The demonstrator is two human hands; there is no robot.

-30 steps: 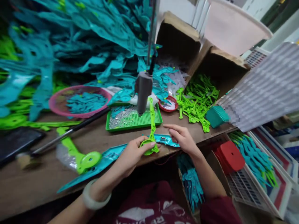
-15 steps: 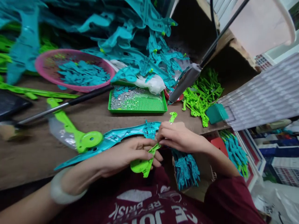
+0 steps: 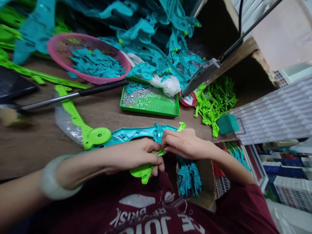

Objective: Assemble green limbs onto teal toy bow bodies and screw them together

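A long teal plastic shell (image 3: 133,132) with thin wires inside lies along the table's front edge. My left hand (image 3: 143,154) is closed around a lime green plastic part (image 3: 142,172), whose rounded end hangs below the fingers. Close against it, my right hand (image 3: 180,144) has its fingers pinched at the upper tip of that green part, beside the shell; what lies between those fingertips is hidden. A small green hooked piece (image 3: 181,126) shows just above my right hand. Left of the shell rests a green part with a round disc (image 3: 99,136).
A green tray (image 3: 151,112) of small metal pieces stands behind my hands, beside a pink basket (image 3: 52,48) of teal pieces. A grey tool (image 3: 201,78) hangs at right, near piled green parts (image 3: 214,100). A metal rod (image 3: 51,102) crosses at left.
The view has shifted, so the table items appear moved. My left hand and the green part sit slightly further left and the part is more covered; my hands remain together.
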